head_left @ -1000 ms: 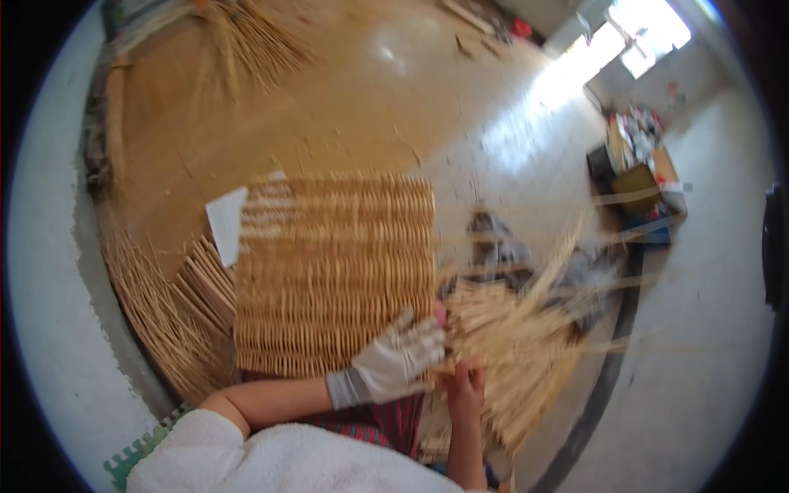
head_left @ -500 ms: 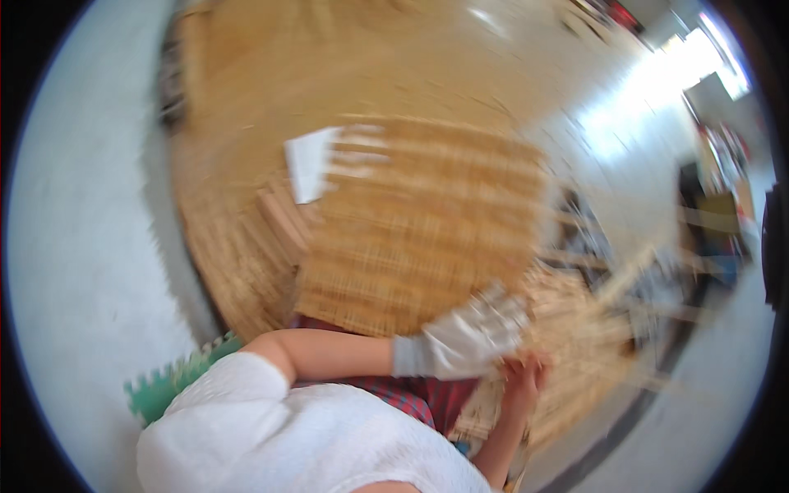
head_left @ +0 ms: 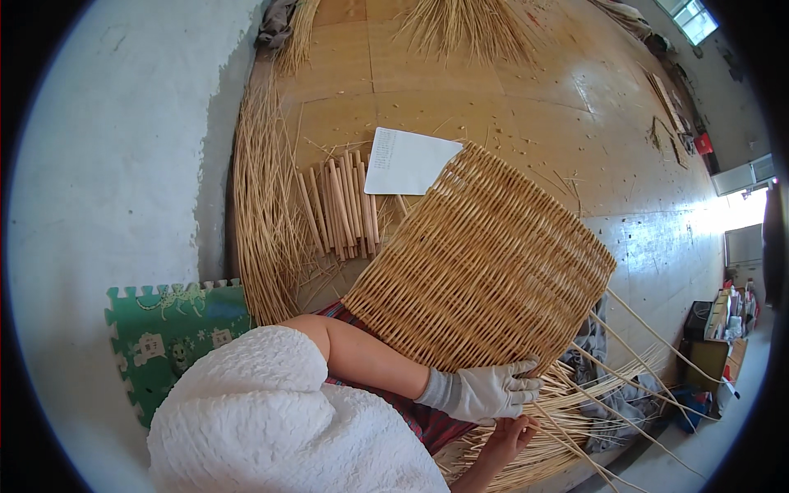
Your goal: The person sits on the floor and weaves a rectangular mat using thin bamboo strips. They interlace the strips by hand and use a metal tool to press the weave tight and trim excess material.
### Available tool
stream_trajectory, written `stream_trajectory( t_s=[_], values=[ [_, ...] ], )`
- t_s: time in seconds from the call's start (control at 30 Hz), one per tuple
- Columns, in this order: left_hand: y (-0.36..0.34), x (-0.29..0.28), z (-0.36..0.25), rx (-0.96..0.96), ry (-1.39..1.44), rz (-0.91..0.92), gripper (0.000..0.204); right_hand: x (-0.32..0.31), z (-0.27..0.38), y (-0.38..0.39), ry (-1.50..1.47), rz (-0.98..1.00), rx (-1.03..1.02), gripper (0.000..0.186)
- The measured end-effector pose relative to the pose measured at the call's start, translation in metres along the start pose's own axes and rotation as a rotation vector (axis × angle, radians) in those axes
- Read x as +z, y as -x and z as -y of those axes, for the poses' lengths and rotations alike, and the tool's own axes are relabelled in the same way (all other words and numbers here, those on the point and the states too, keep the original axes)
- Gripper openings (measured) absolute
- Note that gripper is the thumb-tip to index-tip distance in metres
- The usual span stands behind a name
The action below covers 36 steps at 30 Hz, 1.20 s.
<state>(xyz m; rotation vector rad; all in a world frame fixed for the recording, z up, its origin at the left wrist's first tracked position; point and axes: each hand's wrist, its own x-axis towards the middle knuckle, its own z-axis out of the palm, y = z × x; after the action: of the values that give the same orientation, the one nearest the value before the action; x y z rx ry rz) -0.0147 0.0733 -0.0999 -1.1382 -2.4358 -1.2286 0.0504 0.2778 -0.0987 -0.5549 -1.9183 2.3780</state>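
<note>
Swinging of the view is the chief change: half a second ago all is smeared, now it is sharp, and the woven panel lies aslant where a second ago it sits nearly square. Sticks and paper turn in the picture much as the panel does, so I put most of the tilt down to the head, not to a turn of the work.

Panel: in front of the body, lower edge near the red-checked cloth over the lap, upper left corner overlapping the paper in view. Loose strands jut from its right edge, out past the heap.

Left hand: gloved, at the panel's lowest corner as before. Fingers fairly straight, slightly apart, laid over the edge; underside hidden, so grip on the rim cannot be told.

Right hand: bare, just below the glove, fingers drawn together beside a strand. Pinched or only touched, cannot tell.

Meaning for the work, as I judge it: little advance in this second. Both hands attend the same corner, and the strands on that side stay unworked. Long ends lie close together there; a snag or crossing seems the likeliest trouble.
</note>
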Motion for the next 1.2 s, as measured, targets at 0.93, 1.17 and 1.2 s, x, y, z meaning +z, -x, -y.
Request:
stream_trajectory(
  t_s=[0.93,1.17,1.2],
  values=[
    [0.007,-0.057,-0.01,-0.242,-0.371,0.237,0.12,0.029,0.141,-0.039,1.843,0.864,-0.543,0.013],
    [0.017,-0.052,-0.008,-0.228,-0.429,0.217,0.115,0.009,0.119,-0.052,1.666,0.974,-0.418,0.015],
    [0.015,-0.053,-0.007,-0.218,-0.426,0.215,0.115,0.011,0.114,-0.053,1.606,0.999,-0.393,0.016]
  ],
)
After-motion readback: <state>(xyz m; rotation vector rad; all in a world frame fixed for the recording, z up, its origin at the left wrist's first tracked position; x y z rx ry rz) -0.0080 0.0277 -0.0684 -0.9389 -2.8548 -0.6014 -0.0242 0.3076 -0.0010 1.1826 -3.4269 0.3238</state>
